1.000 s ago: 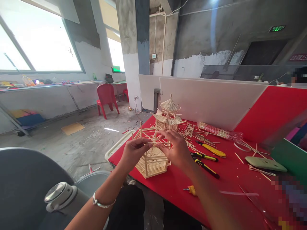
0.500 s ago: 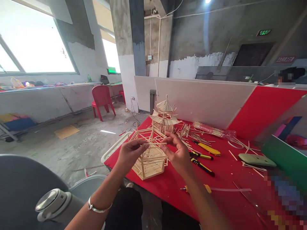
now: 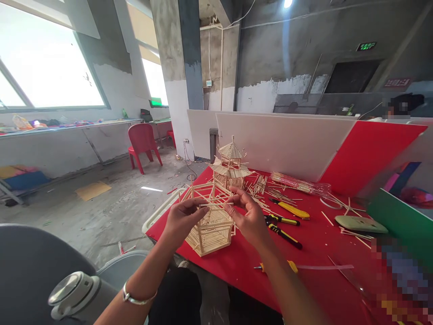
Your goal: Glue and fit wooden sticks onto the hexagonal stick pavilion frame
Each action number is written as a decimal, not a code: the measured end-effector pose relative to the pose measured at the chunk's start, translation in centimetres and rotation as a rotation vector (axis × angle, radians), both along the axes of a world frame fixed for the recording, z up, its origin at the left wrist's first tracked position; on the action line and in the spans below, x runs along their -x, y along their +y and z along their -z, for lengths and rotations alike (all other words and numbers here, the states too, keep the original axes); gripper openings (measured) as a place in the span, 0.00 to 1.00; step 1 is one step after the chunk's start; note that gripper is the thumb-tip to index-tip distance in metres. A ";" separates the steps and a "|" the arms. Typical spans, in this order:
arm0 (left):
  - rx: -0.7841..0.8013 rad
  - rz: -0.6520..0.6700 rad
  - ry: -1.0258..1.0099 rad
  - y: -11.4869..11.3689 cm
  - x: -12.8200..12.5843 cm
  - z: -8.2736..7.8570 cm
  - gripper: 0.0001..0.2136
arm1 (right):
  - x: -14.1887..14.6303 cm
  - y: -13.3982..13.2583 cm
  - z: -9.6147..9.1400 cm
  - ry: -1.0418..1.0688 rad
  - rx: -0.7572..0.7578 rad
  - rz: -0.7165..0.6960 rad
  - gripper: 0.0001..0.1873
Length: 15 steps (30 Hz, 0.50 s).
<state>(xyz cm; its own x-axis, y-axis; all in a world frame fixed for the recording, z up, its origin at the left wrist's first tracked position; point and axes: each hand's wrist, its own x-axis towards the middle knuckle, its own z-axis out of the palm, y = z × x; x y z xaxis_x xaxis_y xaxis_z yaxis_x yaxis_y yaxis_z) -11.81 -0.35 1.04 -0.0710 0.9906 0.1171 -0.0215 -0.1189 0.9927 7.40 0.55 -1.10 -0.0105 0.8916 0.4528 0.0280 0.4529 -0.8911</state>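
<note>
A thin wooden stick lies level between my two hands. My left hand pinches its left end with thumb and fingers. At the other end, my right hand grips it between thumb and forefinger, with the other fingers bent. Both hands are above the near part of a six-sided stick frame, which has a slatted floor, railings and posts. My hands partly hide its upper bars. Behind it stands a finished-looking stick pagoda with tiered roofs.
Loose sticks and a bagged stick bundle lie behind my right hand. On the red table are a yellow utility knife, black-yellow pliers, a glue gun partly under my forearm, and a green case.
The view has shifted slightly. My hands keep nearly the same place over the frame, both still holding the stick.
</note>
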 end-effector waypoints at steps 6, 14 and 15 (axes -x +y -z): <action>-0.007 -0.001 -0.009 -0.2 -0.2 -0.4 0.15 | 0.1 0.0 0.1 0.015 0.011 -0.002 0.24; -0.004 0.013 -0.046 -0.3 -0.1 0.0 0.16 | 0.0 0.0 0.1 0.029 0.031 -0.016 0.24; -0.003 0.016 -0.046 -0.3 0.0 0.1 0.16 | 0.0 0.1 0.1 0.029 0.032 -0.018 0.24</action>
<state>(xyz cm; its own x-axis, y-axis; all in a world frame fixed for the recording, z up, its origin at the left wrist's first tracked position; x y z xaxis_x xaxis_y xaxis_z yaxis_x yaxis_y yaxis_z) -11.76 -0.63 0.96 -0.0611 0.9912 0.1175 -0.0690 -0.1216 0.9902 7.39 0.62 -1.22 -0.0135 0.9053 0.4245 -0.0063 0.4244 -0.9054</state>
